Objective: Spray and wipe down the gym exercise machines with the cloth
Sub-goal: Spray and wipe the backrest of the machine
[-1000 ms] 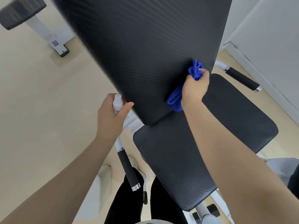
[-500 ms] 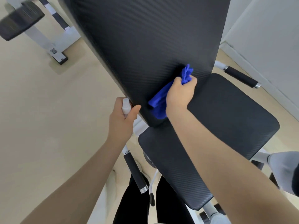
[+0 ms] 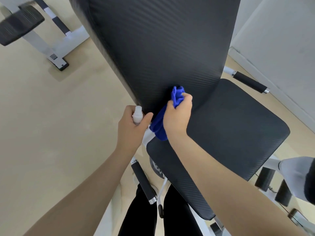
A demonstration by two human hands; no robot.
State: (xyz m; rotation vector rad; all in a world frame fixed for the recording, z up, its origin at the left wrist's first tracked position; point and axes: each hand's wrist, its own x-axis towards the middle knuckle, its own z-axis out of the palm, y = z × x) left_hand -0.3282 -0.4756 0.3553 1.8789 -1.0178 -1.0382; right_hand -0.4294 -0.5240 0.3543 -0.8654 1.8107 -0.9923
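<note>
The room is bright with soft, even light. A faint shadow lies on the floor (image 3: 42, 116) beside the white frame foot (image 3: 58, 63). The black back pad (image 3: 162, 40) carries a dull sheen. Straight lines bow toward the edges, and the lower right corner is smeared and blurred.

A pale beige floor (image 3: 51, 125) is spread across the left of the view and is evenly lit, with only soft shadows cast on it. At the upper left a second piece of gym equipment (image 3: 51, 43) is seen, built on a white metal frame with a black padded part (image 3: 18, 26) and a small label near its black-capped foot. On the right, a white wall (image 3: 281, 40) is met by the floor along a pale skirting board (image 3: 272, 92).
</note>
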